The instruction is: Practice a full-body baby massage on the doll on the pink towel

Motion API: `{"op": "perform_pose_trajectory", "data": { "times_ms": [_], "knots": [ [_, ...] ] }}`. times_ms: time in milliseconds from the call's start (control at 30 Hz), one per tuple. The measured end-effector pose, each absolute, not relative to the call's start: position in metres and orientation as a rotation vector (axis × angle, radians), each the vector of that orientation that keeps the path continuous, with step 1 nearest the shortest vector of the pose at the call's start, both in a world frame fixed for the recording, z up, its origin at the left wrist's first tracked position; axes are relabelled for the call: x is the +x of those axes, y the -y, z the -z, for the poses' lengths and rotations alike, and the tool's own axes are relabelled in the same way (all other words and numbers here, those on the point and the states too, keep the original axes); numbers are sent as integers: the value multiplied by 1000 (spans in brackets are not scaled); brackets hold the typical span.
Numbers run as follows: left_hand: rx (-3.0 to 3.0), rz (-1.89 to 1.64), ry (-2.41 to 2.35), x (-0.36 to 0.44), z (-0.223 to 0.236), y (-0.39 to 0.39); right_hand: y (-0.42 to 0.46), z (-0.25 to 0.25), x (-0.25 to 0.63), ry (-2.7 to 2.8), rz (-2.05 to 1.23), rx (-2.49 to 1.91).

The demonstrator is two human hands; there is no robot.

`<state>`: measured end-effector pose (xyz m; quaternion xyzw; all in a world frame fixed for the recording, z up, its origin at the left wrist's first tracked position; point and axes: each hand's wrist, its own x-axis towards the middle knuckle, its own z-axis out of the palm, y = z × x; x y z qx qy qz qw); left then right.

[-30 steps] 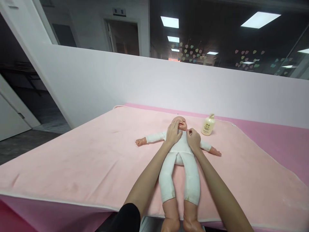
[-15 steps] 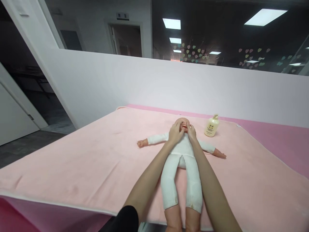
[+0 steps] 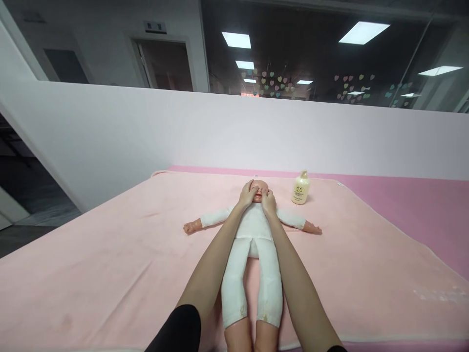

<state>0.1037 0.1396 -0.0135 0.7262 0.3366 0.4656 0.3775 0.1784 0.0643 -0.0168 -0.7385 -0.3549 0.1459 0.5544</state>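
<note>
A baby doll [image 3: 252, 222] with a white cloth body lies on its back, arms spread and head away from me. Its vinyl head [image 3: 260, 184] is between my two hands. My left hand [image 3: 247, 195] cups the left side of the head, with the thumb over the cheek beside the nose. On the other side, my right hand [image 3: 269, 201] holds the cheek with its fingers curled along the head and the thumb near the nose. The doll's red mouth shows between the thumbs. Both forearms run along the doll's body and legs.
A pale yellow pump bottle [image 3: 300, 189] stands right of the doll's head. Under everything lies a pink blanket [image 3: 120, 244] over a pink surface [image 3: 414, 205]. A white low wall [image 3: 220, 132] with dark glass above closes off the far side.
The view has turned right, so everything sits farther left. My thumbs have moved from beside the doll's mouth up toward its nose and cheeks; both hands stay on the head.
</note>
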Motion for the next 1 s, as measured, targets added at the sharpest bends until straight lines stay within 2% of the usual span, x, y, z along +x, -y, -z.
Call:
{"op": "perform_pose_trajectory", "data": {
  "times_ms": [233,500,667,1000],
  "knots": [
    [1775,-1283,-856,88,29,-138,-70,15,186,746,-485,-1552],
    [1872,-1320,-795,87,27,-132,-78,21,192,828,-628,-1383],
    [1848,-1312,-785,93,17,-134,-80,25,192,826,-617,-1404],
    [1798,-1185,-1118,93,10,-126,-69,18,188,810,-480,-1564]
  ]
}}
